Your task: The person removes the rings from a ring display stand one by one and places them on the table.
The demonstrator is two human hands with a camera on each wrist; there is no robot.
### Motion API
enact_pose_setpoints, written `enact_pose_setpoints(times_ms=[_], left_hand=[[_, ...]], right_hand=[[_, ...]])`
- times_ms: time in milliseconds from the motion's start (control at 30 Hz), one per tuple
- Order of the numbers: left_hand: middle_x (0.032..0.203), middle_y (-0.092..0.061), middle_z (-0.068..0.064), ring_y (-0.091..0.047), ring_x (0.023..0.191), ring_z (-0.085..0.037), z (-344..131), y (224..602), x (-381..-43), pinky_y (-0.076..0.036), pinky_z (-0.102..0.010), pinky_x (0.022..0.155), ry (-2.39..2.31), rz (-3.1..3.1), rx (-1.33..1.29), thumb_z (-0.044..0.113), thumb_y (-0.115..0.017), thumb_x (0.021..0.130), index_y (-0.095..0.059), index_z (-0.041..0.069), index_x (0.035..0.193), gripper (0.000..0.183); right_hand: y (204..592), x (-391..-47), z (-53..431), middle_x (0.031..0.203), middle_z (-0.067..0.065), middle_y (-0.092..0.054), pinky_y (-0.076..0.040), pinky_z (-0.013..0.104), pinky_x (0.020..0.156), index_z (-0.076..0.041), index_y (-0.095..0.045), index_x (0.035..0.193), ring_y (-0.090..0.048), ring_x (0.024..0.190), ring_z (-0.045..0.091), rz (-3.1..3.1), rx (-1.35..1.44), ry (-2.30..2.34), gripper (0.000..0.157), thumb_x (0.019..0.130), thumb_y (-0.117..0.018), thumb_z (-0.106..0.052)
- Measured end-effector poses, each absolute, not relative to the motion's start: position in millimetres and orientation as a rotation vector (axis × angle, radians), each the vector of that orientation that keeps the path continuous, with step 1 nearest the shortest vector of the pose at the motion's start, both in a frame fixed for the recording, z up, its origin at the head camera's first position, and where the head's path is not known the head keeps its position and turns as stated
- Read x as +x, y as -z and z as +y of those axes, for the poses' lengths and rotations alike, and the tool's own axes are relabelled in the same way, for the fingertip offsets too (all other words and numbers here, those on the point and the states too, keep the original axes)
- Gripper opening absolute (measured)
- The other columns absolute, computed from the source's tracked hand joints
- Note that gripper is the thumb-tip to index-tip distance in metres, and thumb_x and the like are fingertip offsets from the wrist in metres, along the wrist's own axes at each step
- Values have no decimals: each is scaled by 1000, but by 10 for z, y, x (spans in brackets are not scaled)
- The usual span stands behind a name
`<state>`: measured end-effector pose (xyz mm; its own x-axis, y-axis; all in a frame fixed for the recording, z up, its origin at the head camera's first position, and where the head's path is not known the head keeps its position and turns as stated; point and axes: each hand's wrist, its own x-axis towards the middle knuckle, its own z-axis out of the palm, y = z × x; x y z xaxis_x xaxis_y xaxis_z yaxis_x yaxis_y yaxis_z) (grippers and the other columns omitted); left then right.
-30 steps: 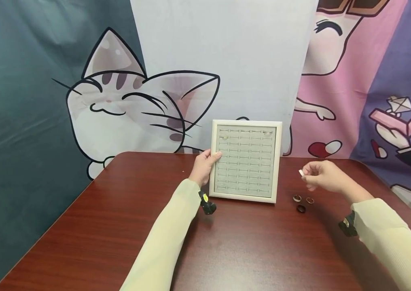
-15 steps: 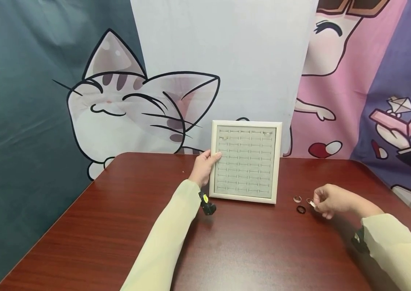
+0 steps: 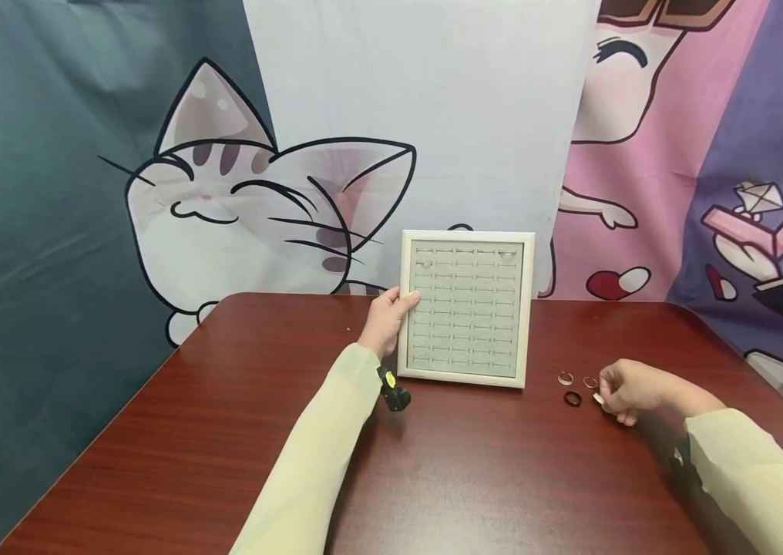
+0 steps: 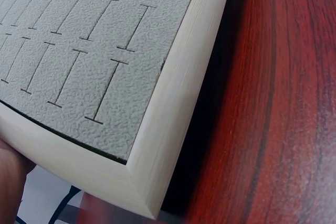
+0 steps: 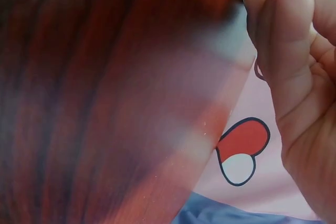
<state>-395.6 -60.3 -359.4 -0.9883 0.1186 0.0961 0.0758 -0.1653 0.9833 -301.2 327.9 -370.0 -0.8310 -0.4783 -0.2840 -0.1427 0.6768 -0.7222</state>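
A ring display board [image 3: 464, 308] with a white frame and grey slotted pad stands tilted back on the table. Two rings sit in its slots: a gold-toned ring [image 3: 425, 264] at upper left and a silver ring [image 3: 506, 254] at upper right. My left hand [image 3: 387, 317] grips the frame's left edge, thumb in front. To the board's right, my right hand [image 3: 630, 389] pinches a small white piece [image 3: 598, 398] low over the table; its kind is unclear. Beside those fingertips lie a silver ring [image 3: 565, 378], a copper-toned ring [image 3: 590, 382] and a black ring [image 3: 573, 398].
The dark red wooden table [image 3: 475, 470] spreads around both arms. Behind it hangs a cloth backdrop [image 3: 475, 108] with a cartoon cat and other drawings. A black wrist camera [image 3: 394, 391] is strapped at the left cuff.
My right hand has come down and slightly right to beside the loose rings, still pinching the white piece. The left hand and the board hold their place.
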Motion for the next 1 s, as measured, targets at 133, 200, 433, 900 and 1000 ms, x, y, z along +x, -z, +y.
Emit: enact_pose_setpoints(times_ms=[133, 200, 433, 900, 1000], left_hand=[[100, -68, -9, -67, 80, -16, -608, 3584, -3950, -56, -33, 74, -2369, 2012, 224, 26, -62, 89, -62, 12, 114, 29], [100, -68, -9, -67, 80, -15, -609, 3593, -3951, -56, -33, 74, -2369, 2006, 221, 26, -62, 89, -62, 13, 115, 29], [98, -68, -8, -67, 80, -16, -608, 3612, -3959, -56, -33, 74, -2369, 1986, 232, 27, -63, 89, -61, 12, 116, 31], [98, -69, -9, -67, 79, -15, -611, 3602, -3953, -56, -33, 74, -2379, 2006, 242, 26, -64, 89, -61, 11, 115, 31], [98, -69, -8, -67, 79, -15, -610, 3602, -3952, -56, -33, 74, -2374, 2003, 241, 26, -64, 89, -61, 11, 115, 31]], right_hand=[[3688, -3006, 3257, 58, 1, -51, -53, 27, 47, -1, -49, 72, -56, 50, 11, 2435, -455, 993, 11, 77, -58, 4], [3687, -2994, 3254, 58, 2, -51, -53, 28, 47, 0, -50, 72, -56, 50, 11, 2436, -456, 991, 10, 77, -58, 4], [3594, -3006, 3288, 61, 2, -50, -52, 27, 45, 1, -47, 78, -54, 48, 10, 2439, -505, 1030, 16, 77, -63, 2], [2853, -3392, 2797, 60, 2, -62, -52, 26, 50, -3, -51, 79, -60, 51, 11, 3132, -525, 986, 16, 84, -65, -9], [2762, -3487, 2616, 60, 1, -63, -46, 23, 49, -6, -53, 79, -59, 51, 11, 3250, -530, 961, 11, 84, -62, -10]])
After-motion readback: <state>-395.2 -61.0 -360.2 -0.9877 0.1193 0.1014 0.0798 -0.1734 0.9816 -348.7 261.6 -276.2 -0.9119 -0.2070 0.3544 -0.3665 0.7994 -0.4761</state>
